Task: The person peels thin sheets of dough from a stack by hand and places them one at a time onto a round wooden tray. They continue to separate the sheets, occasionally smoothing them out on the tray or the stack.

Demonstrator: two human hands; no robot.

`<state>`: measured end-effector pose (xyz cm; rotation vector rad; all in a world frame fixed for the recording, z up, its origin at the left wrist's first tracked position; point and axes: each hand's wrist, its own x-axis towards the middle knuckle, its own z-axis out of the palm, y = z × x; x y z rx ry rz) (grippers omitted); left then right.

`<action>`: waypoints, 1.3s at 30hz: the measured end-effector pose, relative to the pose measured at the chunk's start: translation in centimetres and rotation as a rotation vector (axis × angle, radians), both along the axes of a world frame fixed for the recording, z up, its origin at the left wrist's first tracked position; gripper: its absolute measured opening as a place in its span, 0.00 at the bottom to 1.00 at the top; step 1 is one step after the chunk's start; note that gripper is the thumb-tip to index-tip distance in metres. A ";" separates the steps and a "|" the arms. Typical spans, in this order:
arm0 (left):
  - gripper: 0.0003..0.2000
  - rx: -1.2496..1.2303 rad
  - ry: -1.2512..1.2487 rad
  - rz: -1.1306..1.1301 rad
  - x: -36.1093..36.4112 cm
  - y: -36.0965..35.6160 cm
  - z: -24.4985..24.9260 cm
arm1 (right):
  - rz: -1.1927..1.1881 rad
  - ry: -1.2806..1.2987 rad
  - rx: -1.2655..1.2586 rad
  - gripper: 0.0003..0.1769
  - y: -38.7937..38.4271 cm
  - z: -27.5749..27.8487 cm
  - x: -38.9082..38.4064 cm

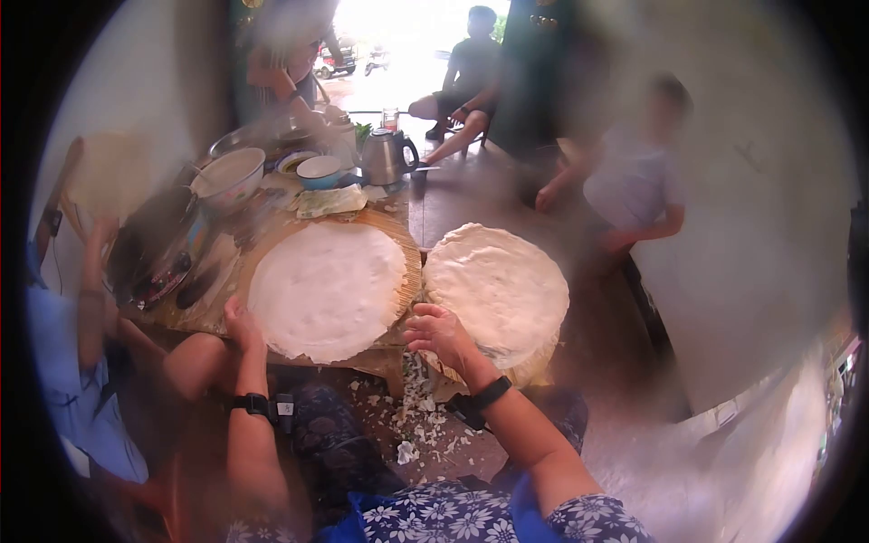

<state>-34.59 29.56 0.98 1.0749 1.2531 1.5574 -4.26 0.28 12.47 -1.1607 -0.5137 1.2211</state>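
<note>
Two large, flat rounds of pale dough lie side by side in front of me. The left dough round (328, 290) rests on a round slatted mat (412, 271) on the table. My left hand (243, 326) is at its lower left edge; its fingers are partly hidden and what they grip cannot be made out. The right dough round (498, 290) has a rougher surface and lies on another round board. My right hand (439, 333) is over its lower left edge, between the two rounds, with fingers apart and nothing held.
On the table (389, 351) stand a metal kettle (384, 161), a large bowl (228, 181), a blue bowl (319, 174) and a dark round appliance (149, 244). White scraps (421, 421) litter the floor. A person in blue sits at left; others are farther back and at right.
</note>
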 end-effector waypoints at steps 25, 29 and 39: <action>0.16 -0.221 -0.069 -1.229 20.6 -25.4 11.6 | -0.866 -0.238 -0.019 0.09 -14.4 -2.5 23.7; 0.21 -0.357 -0.025 -1.250 23.1 -27.1 7.3 | -0.903 -0.349 -0.125 0.09 -15.5 -3.0 24.9; 0.33 -0.474 -0.172 -1.059 25.2 -25.2 4.5 | -0.792 -0.919 -0.360 0.13 -16.0 -8.5 28.5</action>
